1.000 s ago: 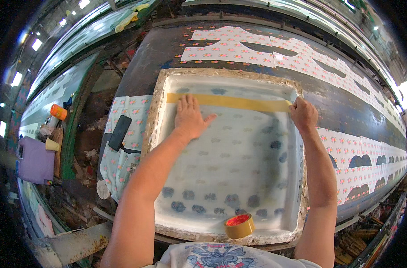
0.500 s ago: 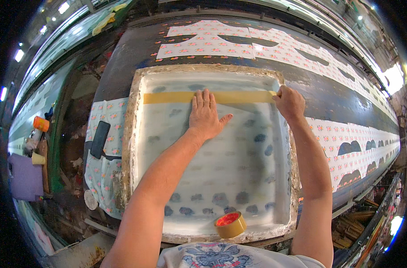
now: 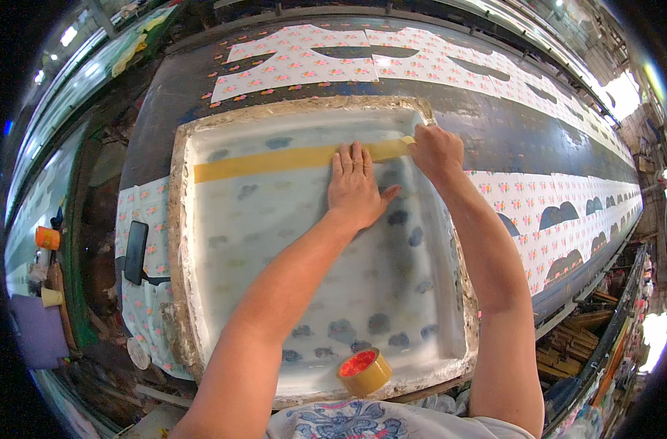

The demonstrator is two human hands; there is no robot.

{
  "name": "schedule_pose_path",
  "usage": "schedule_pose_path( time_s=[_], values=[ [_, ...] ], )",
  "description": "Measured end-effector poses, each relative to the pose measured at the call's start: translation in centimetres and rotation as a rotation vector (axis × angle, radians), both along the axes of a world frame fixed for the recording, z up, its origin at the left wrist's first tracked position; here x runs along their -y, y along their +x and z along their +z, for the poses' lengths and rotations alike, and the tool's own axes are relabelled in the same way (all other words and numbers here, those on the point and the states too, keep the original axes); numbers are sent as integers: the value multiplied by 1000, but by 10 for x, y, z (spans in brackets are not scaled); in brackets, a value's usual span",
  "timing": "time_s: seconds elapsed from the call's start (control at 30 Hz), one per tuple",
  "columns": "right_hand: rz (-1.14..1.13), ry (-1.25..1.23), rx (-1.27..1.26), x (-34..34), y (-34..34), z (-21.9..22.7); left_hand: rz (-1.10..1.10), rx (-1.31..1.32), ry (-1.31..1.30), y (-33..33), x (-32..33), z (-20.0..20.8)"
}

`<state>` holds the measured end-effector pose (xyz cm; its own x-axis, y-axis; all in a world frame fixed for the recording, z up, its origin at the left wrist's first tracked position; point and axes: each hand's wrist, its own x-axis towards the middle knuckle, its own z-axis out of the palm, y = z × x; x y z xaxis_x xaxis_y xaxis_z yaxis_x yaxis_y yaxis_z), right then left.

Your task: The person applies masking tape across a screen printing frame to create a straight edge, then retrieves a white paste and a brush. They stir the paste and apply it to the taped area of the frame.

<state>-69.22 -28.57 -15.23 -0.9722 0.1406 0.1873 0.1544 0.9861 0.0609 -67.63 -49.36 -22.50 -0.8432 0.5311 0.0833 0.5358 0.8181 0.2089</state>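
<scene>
A strip of yellow-brown packing tape (image 3: pixel 264 162) runs across the far part of a whitish, dark-spotted mesh inside a screen frame (image 3: pixel 181 241). My left hand (image 3: pixel 357 186) lies flat on the strip right of its middle, fingers outstretched and thumb spread. At the far right corner, my right hand (image 3: pixel 437 152) is closed in a fist-like pinch on the strip's right end, which lifts slightly beside the frame's inner wall. A roll of the tape (image 3: pixel 366 372) with a red core rests on its side at the near edge of the frame, touched by neither hand.
The frame stands on a long dark table (image 3: pixel 487 146). White flower-printed fabric pieces (image 3: pixel 304 62) lie beyond it, with more fabric (image 3: pixel 509 197) to the right. On the left, a dark phone (image 3: pixel 135 252) lies on pale flowered cloth (image 3: pixel 145 322). An orange container (image 3: pixel 47 238) stands farther left.
My left hand has slid rightward along the tape strip, nearer to my right hand. My right hand still grips the strip's end. The whole view has shifted and turned slightly.
</scene>
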Motion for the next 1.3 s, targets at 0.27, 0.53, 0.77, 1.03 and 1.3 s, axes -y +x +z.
schedule_pose_path(
  time_s=[0.27, 0.53, 0.77, 1.03, 1.3],
  values=[
    [-18, -4, 4, -3, 3, 0, 9, 9, 35, 5, -35, 2],
    [-112, -210, 62, -7, 5, 23, 19, -54, 18, 9, -54, -4],
    [-176, -327, 123, -1, 3, 37, 14, -76, -5, 10, -55, -3],
    [-28, -147, 53, 3, 8, 21, -19, -50, 57, 7, -63, -5],
    [-64, -186, 257, 14, 9, 21, -53, -39, 63, 4, -71, -4]
  ],
)
